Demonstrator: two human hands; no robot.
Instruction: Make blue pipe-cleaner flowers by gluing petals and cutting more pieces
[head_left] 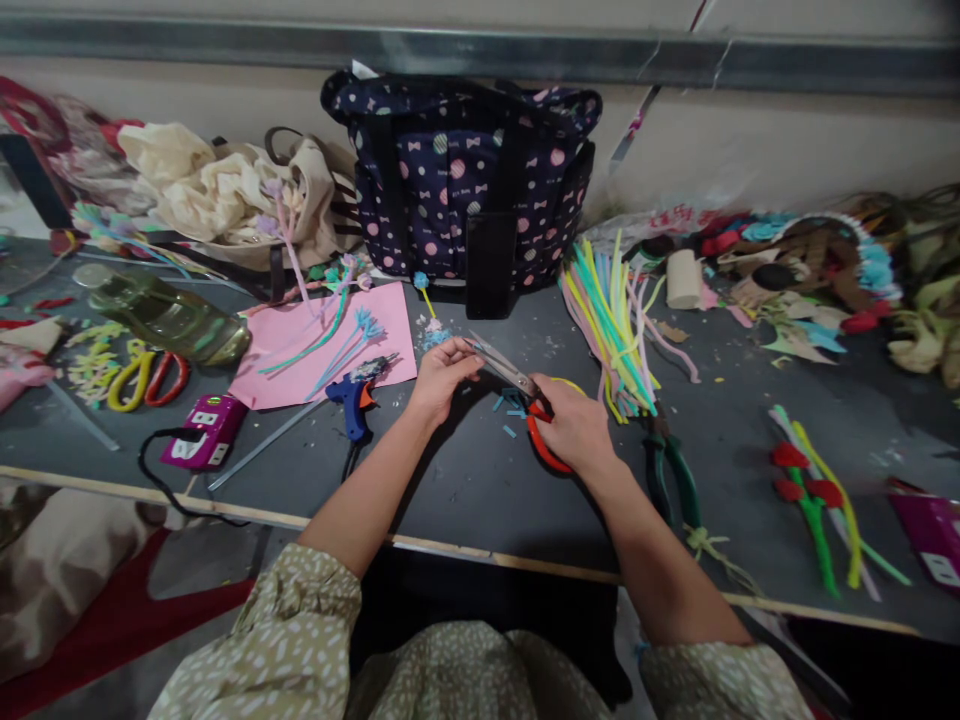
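Dim, flat indoor light leaves soft dark shadows under the arms. The edges look stretched and slightly smeared.

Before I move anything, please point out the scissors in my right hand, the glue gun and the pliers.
Scissors point(523, 381): head view, on the pivot.
Glue gun point(349, 400): head view, on the blue body.
Pliers point(683, 478): head view, on a green handle.

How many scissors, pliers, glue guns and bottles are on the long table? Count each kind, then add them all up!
Scissors: 2 (the held pair in the right hand; the loose pair, only its handles clear)
Pliers: 1
Glue gun: 1
Bottle: 1
Total: 5
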